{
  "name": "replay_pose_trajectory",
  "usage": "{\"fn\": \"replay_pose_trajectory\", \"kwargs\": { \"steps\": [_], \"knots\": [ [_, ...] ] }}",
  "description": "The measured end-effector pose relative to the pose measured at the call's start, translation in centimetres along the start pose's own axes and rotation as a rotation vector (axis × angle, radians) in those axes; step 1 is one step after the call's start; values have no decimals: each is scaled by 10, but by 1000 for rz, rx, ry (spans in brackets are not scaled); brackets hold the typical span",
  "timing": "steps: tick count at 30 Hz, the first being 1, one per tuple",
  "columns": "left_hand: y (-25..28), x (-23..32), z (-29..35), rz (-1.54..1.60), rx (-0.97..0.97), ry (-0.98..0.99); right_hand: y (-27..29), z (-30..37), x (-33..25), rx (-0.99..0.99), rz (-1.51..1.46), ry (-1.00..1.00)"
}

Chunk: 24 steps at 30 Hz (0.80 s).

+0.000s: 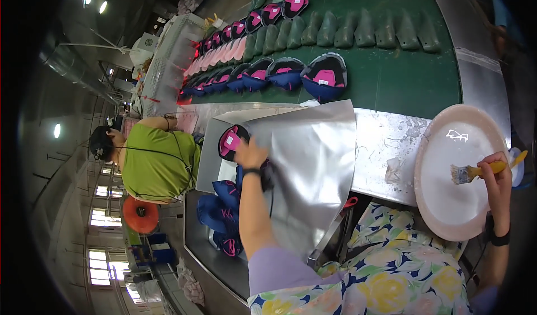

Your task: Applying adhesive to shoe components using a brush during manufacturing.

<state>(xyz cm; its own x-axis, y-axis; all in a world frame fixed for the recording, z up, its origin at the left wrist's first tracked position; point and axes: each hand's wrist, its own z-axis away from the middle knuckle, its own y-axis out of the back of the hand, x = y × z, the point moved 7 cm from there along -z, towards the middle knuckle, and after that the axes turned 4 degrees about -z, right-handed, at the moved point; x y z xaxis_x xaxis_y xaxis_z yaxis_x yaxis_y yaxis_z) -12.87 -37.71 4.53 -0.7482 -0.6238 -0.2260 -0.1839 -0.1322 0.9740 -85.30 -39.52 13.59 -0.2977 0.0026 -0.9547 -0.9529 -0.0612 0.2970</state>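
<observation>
My left hand [250,154], its fingers blurred, is closed at the edge of a dark shoe upper [228,140] with a bright pink inside, over the far end of a metal tray [208,167]. Below that wrist, several navy shoe uppers [212,213] with pink laces lie heaped in the tray. On the right, my right hand [497,175] grips a paintbrush [474,173] by its yellow handle. The bristles hang over a large pale pink basin [423,194] of white liquid.
A green conveyor belt [391,85] runs across the far side, carrying rows of shoe uppers [323,75] and dark green sole-shaped pieces [364,29]. A bent metal sheet [313,147] stands beside the tray. A co-worker in a green shirt [159,164] is at the left.
</observation>
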Motion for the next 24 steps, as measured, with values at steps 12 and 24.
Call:
{"fn": "replay_pose_trajectory", "kwargs": {
  "steps": [12,24],
  "knots": [
    [-18,-50,112,-237,-136,-232,-13,38,-50,-137,23,237],
    [104,196,180,-183,424,-1222,-13,29,-26,-61,76,302]
  ]
}}
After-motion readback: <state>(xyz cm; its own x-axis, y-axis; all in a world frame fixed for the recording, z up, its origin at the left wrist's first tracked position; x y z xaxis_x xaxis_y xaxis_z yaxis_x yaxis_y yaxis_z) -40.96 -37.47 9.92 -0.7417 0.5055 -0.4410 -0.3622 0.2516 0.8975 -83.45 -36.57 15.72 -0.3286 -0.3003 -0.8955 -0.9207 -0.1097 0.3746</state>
